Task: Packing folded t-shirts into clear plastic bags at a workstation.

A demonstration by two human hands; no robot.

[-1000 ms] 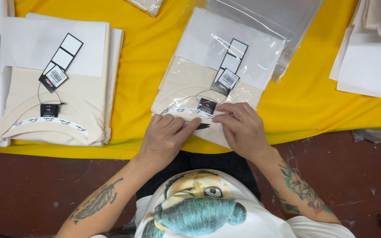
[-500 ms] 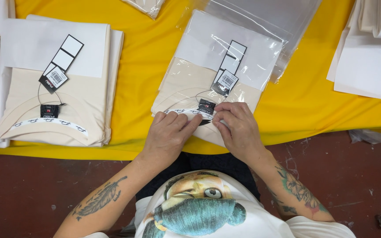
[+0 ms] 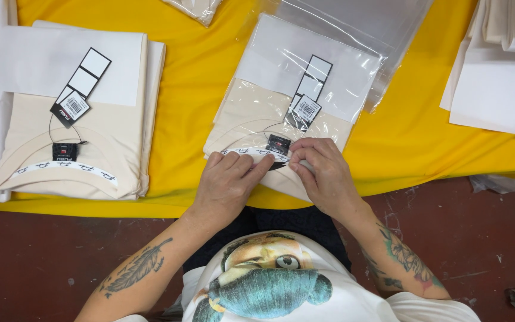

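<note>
Overhead view of a packing station. A folded cream shirt (image 3: 251, 122), sheathed in a clear bag (image 3: 329, 65), lies on the yellow surface (image 3: 186, 77) at its near edge, collar end toward the person and overhanging the edge slightly. The left hand (image 3: 227, 185) rests knuckles-up on the collar end, its fingertips pressing the film beside a small black label (image 3: 278, 144); its grip is flattened onto the bag, not closed around anything. The right hand (image 3: 323, 173) meets it from the other side, thumb and forefinger pinched on the film at the label (whether they catch the bag's open lip or only smooth it cannot be told). A string runs from the label to hang tags (image 3: 308, 89) lying inside the bag on a white insert (image 3: 305, 59). To the left sits a second folded shirt (image 3: 73, 149), unbagged, with its own tags (image 3: 78, 86); stacks of white sheets (image 3: 496, 89) lie at the right, and spare bags (image 3: 377, 24) fan out beyond the work. Judged from its look, the bagged shirt is light and soft, stiffened somewhat by the insert, while the film is thin, slick and prone to creasing; the firmest hold would be at the folded edges with flat fingers, or a pinch at the film's free margin, since a grasp at the middle would buckle the fold.
</note>
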